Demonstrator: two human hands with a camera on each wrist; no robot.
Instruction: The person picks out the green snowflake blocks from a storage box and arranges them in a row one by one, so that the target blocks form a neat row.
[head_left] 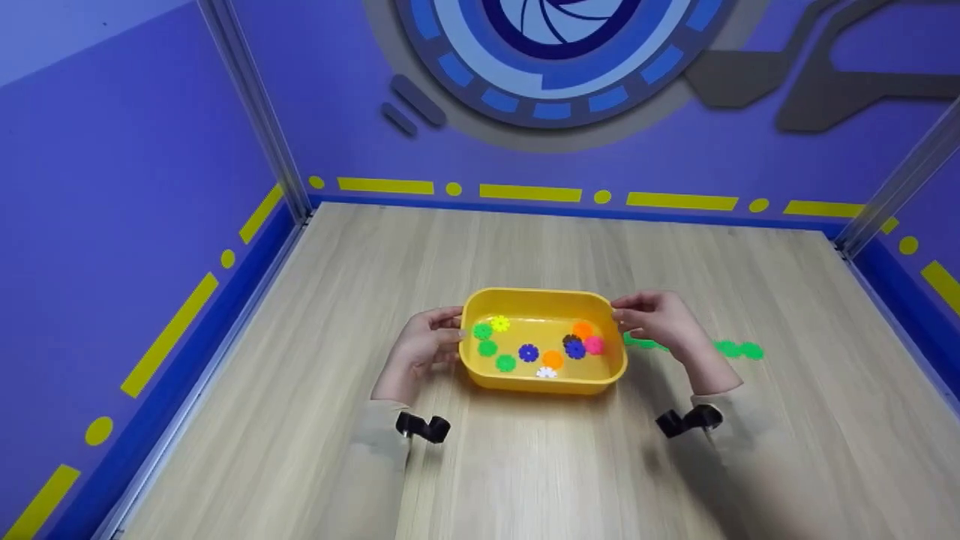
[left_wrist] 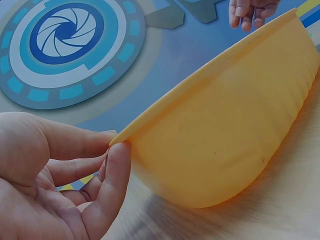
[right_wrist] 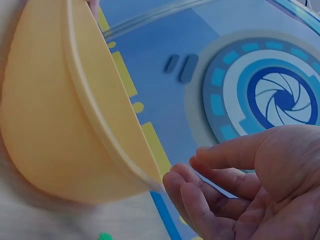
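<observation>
A yellow plastic basin point(head_left: 544, 385) stands on the wooden table, with several notched plastic discs lying on its floor. My left hand point(head_left: 426, 346) pinches the basin's rim at its left end, thumb and a finger on either side of the edge in the left wrist view. My right hand point(head_left: 664, 321) is at the basin's right end. In the right wrist view its fingers point(right_wrist: 200, 200) are loosely bent beside the rim, not closed over it. Green point(head_left: 483, 331), blue point(head_left: 529, 352), orange point(head_left: 553, 360), white point(head_left: 546, 373) and yellow discs point(head_left: 500, 323) show inside.
A row of joined green discs point(head_left: 739, 349) lies on the table to the right, partly hidden behind my right hand and wrist. Blue printed panels point(head_left: 360, 142) wall in the table point(head_left: 300, 420) at the back and sides.
</observation>
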